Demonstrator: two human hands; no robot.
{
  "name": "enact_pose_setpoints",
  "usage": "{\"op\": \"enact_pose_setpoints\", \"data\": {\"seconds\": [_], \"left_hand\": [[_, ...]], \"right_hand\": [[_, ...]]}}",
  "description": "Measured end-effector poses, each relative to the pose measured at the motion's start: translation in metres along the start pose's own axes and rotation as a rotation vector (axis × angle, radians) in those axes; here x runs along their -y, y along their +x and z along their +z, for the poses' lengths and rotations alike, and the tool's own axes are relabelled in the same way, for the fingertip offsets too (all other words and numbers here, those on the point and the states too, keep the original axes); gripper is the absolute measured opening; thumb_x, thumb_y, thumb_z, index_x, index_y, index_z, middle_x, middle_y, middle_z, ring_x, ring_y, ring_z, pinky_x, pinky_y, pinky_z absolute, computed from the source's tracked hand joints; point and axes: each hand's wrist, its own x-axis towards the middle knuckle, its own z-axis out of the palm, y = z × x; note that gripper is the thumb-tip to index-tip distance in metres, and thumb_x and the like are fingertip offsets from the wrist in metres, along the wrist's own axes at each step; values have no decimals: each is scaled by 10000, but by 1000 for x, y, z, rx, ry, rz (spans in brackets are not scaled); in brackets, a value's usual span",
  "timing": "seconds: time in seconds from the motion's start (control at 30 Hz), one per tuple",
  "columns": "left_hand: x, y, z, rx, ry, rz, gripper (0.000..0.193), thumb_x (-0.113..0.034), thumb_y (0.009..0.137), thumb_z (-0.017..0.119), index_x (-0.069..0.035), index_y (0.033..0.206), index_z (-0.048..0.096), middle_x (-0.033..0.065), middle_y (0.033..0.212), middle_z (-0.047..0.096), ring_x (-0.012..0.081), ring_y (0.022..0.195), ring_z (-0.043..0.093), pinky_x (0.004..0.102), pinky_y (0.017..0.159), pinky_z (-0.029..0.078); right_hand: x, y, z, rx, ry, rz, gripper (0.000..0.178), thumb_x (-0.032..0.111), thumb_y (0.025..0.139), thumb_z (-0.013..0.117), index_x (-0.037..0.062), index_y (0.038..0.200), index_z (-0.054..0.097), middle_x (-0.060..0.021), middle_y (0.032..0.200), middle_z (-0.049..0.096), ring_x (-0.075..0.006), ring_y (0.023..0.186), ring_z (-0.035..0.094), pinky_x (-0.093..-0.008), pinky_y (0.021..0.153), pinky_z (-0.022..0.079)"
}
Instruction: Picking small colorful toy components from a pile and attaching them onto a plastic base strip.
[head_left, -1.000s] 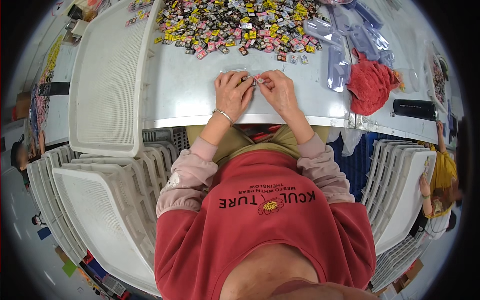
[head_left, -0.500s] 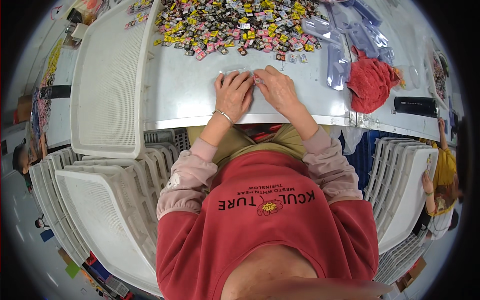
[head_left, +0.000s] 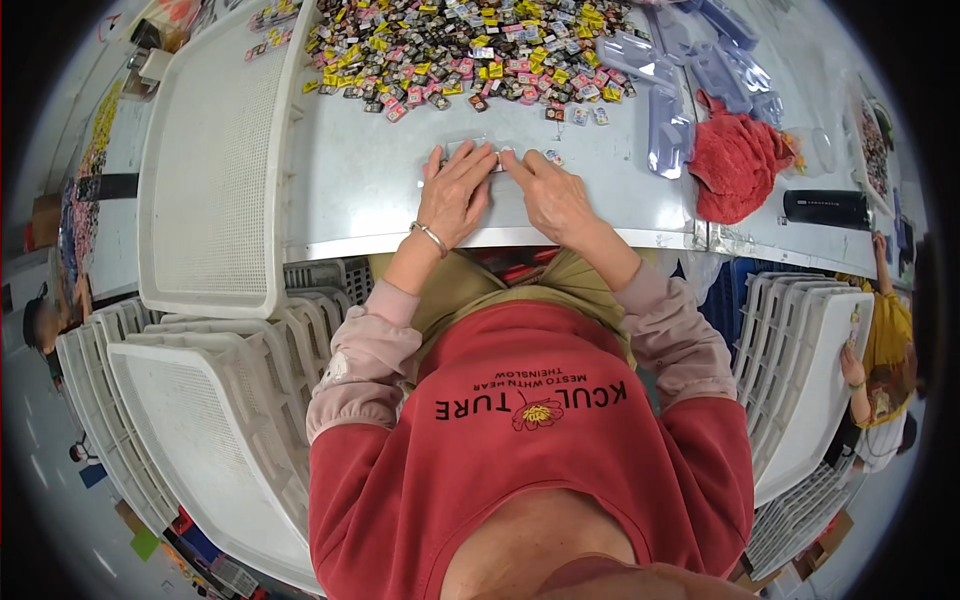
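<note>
Palm down at the table's middle, my left hand (head_left: 456, 192) has its fingers over a clear plastic tray (head_left: 468, 137), gripping its near side. Most of the tray is hidden beneath the fingers. Close beside it, my right hand (head_left: 552, 200) has its fingertips closed on a small printed block (head_left: 500, 162) at the tray's right end, against the left fingertips. Just beyond the right knuckles lies another small block (head_left: 555, 157). Farther off spreads a big heap of small wrapped blocks (head_left: 450, 50) in pink, yellow and black.
Blue-grey plastic trays (head_left: 668, 130) and a crumpled red cloth (head_left: 738, 165) lie at the right, near a black cylinder (head_left: 828, 209). A white mesh tray (head_left: 215, 170) stands at the left. Stacked white trays (head_left: 200, 400) flank me below the table edge (head_left: 490, 238).
My right hand has turned flatter, its fingertips now at the tray's right end. A small block has come into sight beyond its knuckles. My left hand stays on the tray.
</note>
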Motion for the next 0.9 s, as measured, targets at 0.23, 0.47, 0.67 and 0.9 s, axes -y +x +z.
{"op": "enact_pose_setpoints", "data": {"seconds": [0.23,0.47,0.67,0.9], "left_hand": [[-10,5,1,130,139,-9,433,-264,902,549,-77,1293,544,84,1406,480,325,1345,375,557,1114,167],[-24,7,7,262,248,7,694,-455,891,546,-78,1443,359,94,1523,309,328,1409,258,560,1121,147],[-6,-1,-12,-192,181,-121,522,-270,882,583,-51,1345,486,143,1432,432,374,1366,320,535,1101,207],[31,-29,-36,-317,-76,-241,454,-130,802,666,-35,1235,565,149,1272,554,316,1194,496,396,1027,365]], "right_hand": [[-9,0,8,-78,104,94,441,-18,800,500,60,1229,564,-99,957,550,-264,784,625,-390,641,527],[-105,3,-39,-280,742,334,373,-44,825,530,60,1171,622,-47,982,601,-96,714,572,-249,624,519],[-72,2,-25,10,417,-2,391,-11,758,627,49,1143,608,-108,1068,582,-240,749,610,-329,701,508],[-62,22,-24,135,326,76,313,28,770,660,24,1079,608,-90,969,573,-209,748,622,-324,676,507]]}}
